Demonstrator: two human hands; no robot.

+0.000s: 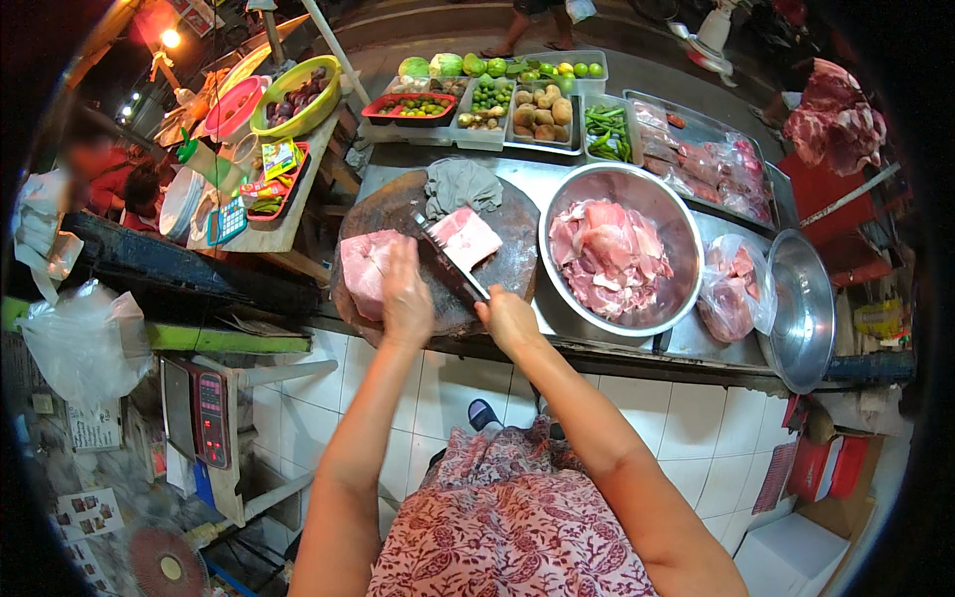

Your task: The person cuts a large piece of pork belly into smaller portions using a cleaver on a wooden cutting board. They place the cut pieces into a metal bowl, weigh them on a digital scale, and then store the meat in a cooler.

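On a dark round chopping board (512, 224), my left hand (406, 298) lies with its fingers stretched out along a thick block of raw pork (363, 264). My right hand (509, 320) grips the handle of a knife (446, 249), whose blade points away and to the left across the board. A smaller piece of pork (468, 239) lies against the blade's right side. Behind it sits a crumpled grey cloth (464, 186). To the right of the board, a large steel bowl (688, 224) holds a heap of cut raw meat (607, 254).
A plastic bag of meat (734, 294) and a steel basin (801, 308) stand at the right. Behind are a tray of packed meat (696, 164) and tubs of limes and vegetables (492, 97). A scale (204, 413) stands at lower left; meat (836, 119) hangs far right.
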